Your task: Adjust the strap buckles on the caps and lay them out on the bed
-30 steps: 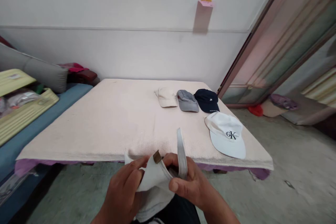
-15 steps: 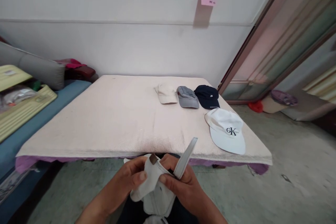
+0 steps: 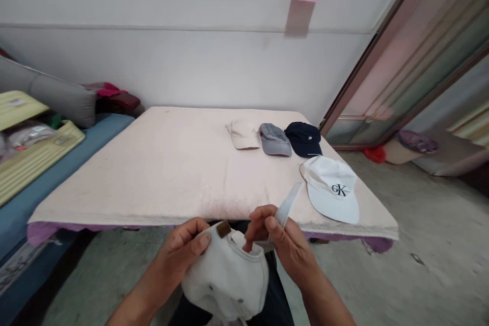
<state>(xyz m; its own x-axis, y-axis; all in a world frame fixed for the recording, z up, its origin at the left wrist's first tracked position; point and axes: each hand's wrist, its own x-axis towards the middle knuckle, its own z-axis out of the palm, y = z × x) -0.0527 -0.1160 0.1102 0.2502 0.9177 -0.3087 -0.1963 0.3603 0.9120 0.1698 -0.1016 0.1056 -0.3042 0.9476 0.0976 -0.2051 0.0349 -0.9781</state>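
Over my lap I hold a white cap [image 3: 225, 280] with its back opening turned up and a small brown tab [image 3: 223, 229] at its edge. My left hand [image 3: 185, 244] is closed on the cap's rim beside that tab, thumb on the outer side. With thumb and fingers, my right hand [image 3: 284, 237] pinches the cap's loose strap [image 3: 288, 205], whose end sticks up to the right. Some fingers of this hand reach toward the back opening. Part of the cap's lower side is out of view.
On the cloth-covered table [image 3: 153, 173] lie a cream cap [image 3: 243, 135], a grey cap [image 3: 275, 140], a navy cap [image 3: 303, 138] and a white cap with black letters [image 3: 332, 188]. A yellow case [image 3: 42, 153] rests on a blue bed [image 3: 110, 130] at left.
The white cap has spread out, showing more of its crown. My right hand has moved right and up with the strap, farther from my left hand.
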